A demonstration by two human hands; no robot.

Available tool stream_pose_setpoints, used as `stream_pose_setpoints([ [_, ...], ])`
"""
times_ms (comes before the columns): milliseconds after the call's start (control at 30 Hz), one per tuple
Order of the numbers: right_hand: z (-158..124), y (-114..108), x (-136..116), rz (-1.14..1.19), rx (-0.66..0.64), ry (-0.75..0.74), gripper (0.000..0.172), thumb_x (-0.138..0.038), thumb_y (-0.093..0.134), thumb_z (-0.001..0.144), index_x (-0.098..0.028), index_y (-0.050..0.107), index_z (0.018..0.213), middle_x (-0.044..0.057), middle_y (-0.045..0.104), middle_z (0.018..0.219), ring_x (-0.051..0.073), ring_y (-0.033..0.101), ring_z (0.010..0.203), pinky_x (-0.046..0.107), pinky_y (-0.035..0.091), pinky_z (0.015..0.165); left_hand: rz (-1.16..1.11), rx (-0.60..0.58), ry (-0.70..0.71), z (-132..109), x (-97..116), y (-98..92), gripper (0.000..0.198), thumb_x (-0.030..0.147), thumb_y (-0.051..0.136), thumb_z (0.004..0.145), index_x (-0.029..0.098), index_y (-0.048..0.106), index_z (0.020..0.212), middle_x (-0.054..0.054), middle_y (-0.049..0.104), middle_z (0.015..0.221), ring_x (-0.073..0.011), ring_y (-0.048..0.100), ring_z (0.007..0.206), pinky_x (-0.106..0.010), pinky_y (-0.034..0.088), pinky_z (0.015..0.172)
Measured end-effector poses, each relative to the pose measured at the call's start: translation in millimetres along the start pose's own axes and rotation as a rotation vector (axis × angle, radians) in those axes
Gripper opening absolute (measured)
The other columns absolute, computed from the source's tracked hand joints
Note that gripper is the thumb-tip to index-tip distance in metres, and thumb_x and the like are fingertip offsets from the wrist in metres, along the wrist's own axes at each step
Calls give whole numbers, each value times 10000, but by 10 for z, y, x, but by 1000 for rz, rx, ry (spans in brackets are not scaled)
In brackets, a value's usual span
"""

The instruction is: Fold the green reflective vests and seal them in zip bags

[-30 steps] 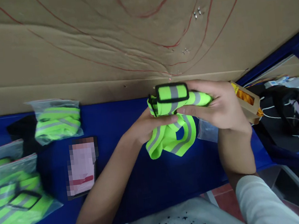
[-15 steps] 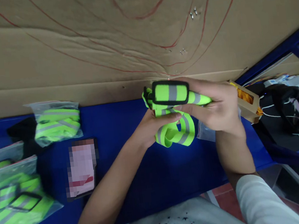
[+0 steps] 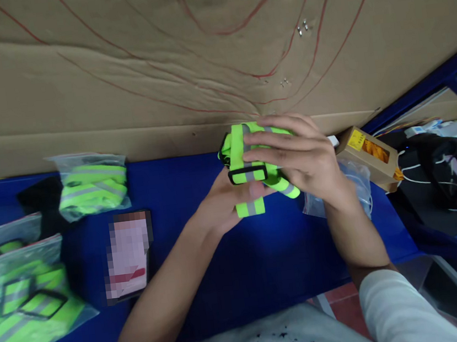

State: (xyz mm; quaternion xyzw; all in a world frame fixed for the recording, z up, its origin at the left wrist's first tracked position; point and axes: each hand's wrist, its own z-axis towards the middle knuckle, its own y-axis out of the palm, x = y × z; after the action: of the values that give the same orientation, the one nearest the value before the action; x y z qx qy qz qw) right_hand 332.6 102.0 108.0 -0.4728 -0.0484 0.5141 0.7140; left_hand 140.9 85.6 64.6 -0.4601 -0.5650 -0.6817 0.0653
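Note:
A fluorescent yellow-green strap (image 3: 236,146) with grey reflective stripes and black buckles is bundled between my hands, above the blue table. My left hand (image 3: 226,200) grips the bundle from below and the left, its thumb under the black rectangular buckle (image 3: 248,175). Over the top and right side lies my right hand (image 3: 299,151), its fingers wrapped across the folded strap. A short loop of strap hangs beneath my left thumb, and another fold sticks out below my right palm.
Clear bags with similar straps (image 3: 93,190) (image 3: 29,312) lie at the left, near a phone (image 3: 128,255). To the right are empty clear bags (image 3: 354,180), an open-windowed carton (image 3: 366,154) and black items with cables. A cardboard panel (image 3: 136,66) stands behind the table.
The large buckle no longer faces up at the top of the bundle. My right fingers now lie across the strap, and the hanging loops are gathered smaller.

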Motion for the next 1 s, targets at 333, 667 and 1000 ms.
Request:
stream_pose_setpoints([
  [333, -17, -205, 175, 363, 43, 205, 567, -363, 755, 910, -372, 585, 1451, 12, 575, 1539, 247, 558, 1417, 430, 448, 1212, 280, 166, -6, 116, 43, -125, 493, 189, 954, 610, 169, 757, 1062, -50, 791, 992, -242, 746, 915, -346, 591, 854],
  [667, 37, 111, 43, 128, 47, 147, 392, -308, 733, 943, -174, 685, 1309, 57, 735, 1310, 204, 698, 1214, 315, 537, 1081, -72, 152, 142, 214, -70, -45, 387, -21, 720, 572, 200, 694, 888, 39, 712, 832, -129, 674, 786, -247, 530, 774],
  [1000, 72, 629, -127, -295, 252, 35, 366, -175, 490, 1049, -202, 631, 1386, 60, 656, 1445, 215, 579, 1393, 372, 452, 1204, -95, 169, 369, 104, -88, 144, 364, 534, 771, 836, 241, 718, 1045, -36, 697, 1309, -269, 541, 1408, -378, 503, 1126],
])
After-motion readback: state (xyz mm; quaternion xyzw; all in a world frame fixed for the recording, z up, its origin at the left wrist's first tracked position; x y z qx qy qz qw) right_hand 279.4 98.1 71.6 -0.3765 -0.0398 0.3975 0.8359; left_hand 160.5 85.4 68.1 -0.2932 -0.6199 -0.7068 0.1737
